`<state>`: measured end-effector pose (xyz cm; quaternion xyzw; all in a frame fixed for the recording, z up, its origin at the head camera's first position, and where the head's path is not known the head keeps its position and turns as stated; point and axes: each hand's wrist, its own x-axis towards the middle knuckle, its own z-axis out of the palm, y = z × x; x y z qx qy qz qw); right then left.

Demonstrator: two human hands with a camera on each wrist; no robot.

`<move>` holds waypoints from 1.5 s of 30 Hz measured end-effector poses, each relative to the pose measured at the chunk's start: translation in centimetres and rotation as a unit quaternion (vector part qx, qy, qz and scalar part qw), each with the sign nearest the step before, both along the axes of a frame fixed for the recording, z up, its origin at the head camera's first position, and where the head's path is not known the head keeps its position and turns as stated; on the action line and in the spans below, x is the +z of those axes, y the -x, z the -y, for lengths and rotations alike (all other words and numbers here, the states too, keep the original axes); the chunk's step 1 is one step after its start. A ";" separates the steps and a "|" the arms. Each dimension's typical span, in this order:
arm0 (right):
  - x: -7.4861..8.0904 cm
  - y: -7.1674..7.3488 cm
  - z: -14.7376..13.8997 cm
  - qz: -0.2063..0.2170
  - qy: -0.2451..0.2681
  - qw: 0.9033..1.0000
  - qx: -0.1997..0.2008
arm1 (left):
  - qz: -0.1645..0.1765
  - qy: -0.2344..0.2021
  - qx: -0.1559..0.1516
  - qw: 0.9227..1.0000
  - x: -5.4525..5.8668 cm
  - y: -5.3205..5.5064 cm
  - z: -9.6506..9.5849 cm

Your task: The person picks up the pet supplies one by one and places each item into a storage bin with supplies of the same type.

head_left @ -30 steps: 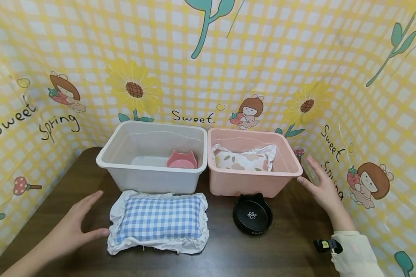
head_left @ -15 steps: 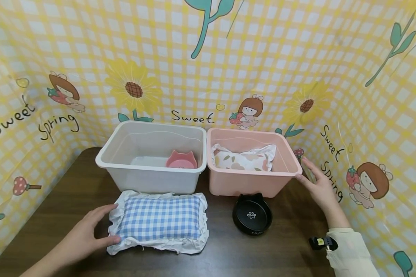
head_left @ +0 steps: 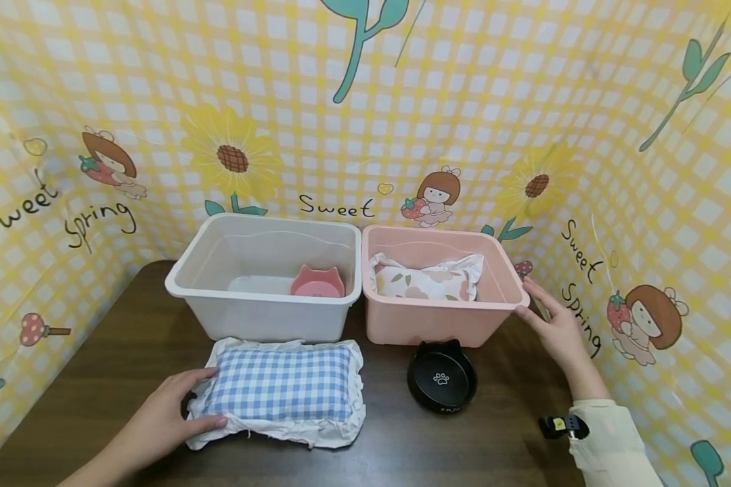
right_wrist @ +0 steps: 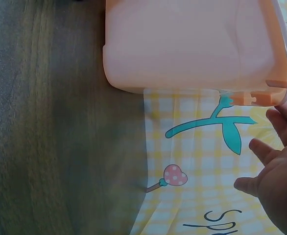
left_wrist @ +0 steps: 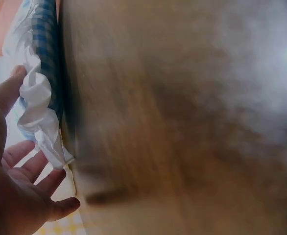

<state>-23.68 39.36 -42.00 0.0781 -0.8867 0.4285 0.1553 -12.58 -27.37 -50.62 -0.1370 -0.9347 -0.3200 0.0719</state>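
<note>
Pillow [head_left: 283, 382] partly inside left grip [head_left: 166, 411]

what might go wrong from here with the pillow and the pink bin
The left hand is only at the ruffled left end of the blue checked pillow, so lifting there alone might let the far end sag. The right hand is at a corner of the pink bin; a push there could shove it into the grey bin beside it. The black bowl sits just in front of the pink bin, so pulling that bin forward may bump it.
</note>
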 end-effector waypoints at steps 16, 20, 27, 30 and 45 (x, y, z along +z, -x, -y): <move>-0.1 0.1 0.5 -0.019 0.007 1.000 -0.024 | 0.029 0.009 0.064 0.998 0.2 0.8 -1.4; 0.0 0.2 0.7 -0.008 0.010 1.000 -0.023 | 0.042 0.002 0.086 0.995 0.7 1.0 -1.6; -0.2 0.6 0.1 0.015 0.021 1.000 -0.019 | 0.065 -0.036 0.103 0.992 1.0 1.1 -1.8; -0.2 0.8 -0.1 0.015 0.025 0.999 -0.015 | 0.054 -0.043 0.103 0.992 1.2 0.9 -1.9; 0.4 0.4 -0.3 0.040 0.018 0.999 -0.020 | -0.013 -0.101 0.047 0.994 5.8 -0.2 -2.2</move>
